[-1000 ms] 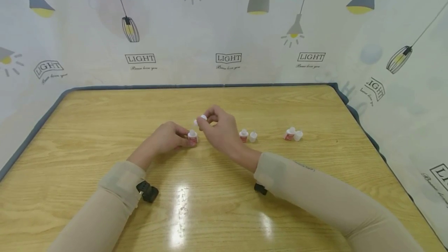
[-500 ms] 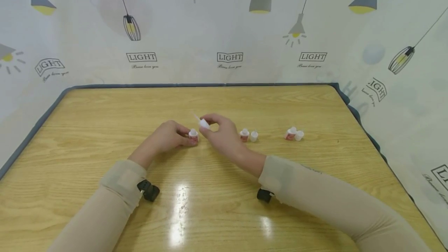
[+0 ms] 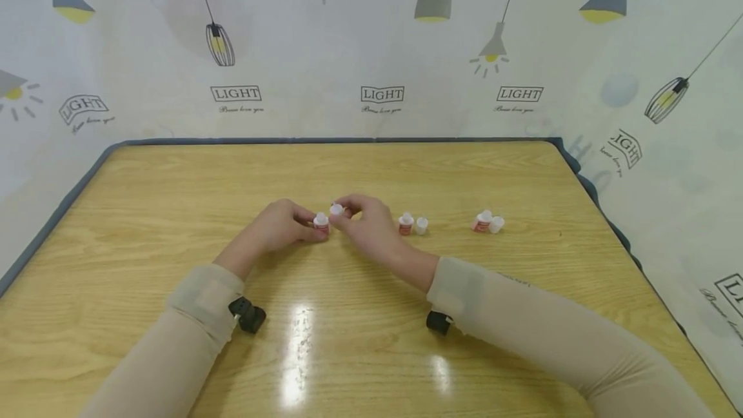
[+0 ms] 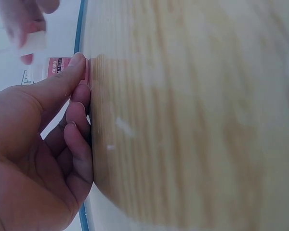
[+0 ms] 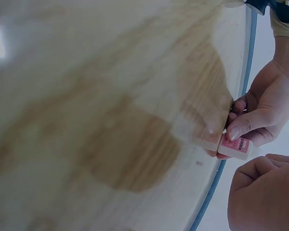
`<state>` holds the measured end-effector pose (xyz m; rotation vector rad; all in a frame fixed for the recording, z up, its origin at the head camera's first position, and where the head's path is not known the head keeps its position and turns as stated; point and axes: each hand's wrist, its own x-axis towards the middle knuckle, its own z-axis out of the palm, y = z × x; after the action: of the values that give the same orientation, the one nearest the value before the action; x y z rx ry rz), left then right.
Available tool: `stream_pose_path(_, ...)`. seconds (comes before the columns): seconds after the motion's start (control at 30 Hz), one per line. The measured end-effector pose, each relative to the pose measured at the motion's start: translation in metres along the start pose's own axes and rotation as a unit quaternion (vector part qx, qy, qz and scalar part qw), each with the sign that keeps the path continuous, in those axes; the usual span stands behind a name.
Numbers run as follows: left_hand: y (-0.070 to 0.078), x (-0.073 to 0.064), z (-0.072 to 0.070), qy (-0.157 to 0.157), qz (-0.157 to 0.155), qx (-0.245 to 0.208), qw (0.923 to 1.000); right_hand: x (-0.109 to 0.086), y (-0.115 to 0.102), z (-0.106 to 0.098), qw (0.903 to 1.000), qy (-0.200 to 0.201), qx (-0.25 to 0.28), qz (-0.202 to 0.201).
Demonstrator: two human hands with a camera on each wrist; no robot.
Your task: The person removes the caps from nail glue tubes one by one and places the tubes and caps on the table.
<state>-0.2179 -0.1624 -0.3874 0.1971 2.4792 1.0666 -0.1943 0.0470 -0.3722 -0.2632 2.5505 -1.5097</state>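
My left hand (image 3: 283, 226) grips a small white bottle with a red label (image 3: 321, 224), which stands upright on the wooden table; its nozzle is uncovered. Thumb and fingers close on the bottle's lower part, as the left wrist view shows at the label (image 4: 59, 64). Just right of the bottle, my right hand (image 3: 370, 226) pinches a white cap (image 3: 336, 210) slightly above it. The cap's round end faces the head camera, apart from the bottle. In the right wrist view the back of my right hand (image 5: 265, 192) hides the cap.
To the right stand a second red-labelled bottle (image 3: 406, 224) with a white cap (image 3: 422, 226) beside it, and a third bottle (image 3: 482, 220) with its own cap (image 3: 496, 224). The wooden table (image 3: 371, 353) ends in a dark edge before a lamp-patterned wall.
My right hand has come down slightly and turned the cap, whose thin applicator pointed up-left half a second ago. The left hand and its bottle have stayed in place.
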Motion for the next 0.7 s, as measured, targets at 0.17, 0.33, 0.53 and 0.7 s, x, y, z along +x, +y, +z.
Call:
stream_pose_path(0.17,0.001,0.002,0.001,0.002,0.002,0.001,1.0,0.0,0.005,-0.003,0.9992,-0.025,-0.032,0.006)
stream_pose_path(0.33,0.002,0.003,0.002,0.005,0.008,0.006,0.9999,0.002,0.01,-0.005,0.9972,-0.04,-0.061,0.017)
stream_pose_path(0.53,0.002,0.002,0.001,0.008,0.007,0.023,0.9997,0.005,0.015,-0.004,0.9918,-0.057,-0.112,0.023)
stream_pose_path(0.7,0.002,0.001,0.0,0.005,0.006,0.021,0.9997,0.007,0.018,-0.002,0.9899,-0.065,-0.123,0.029)
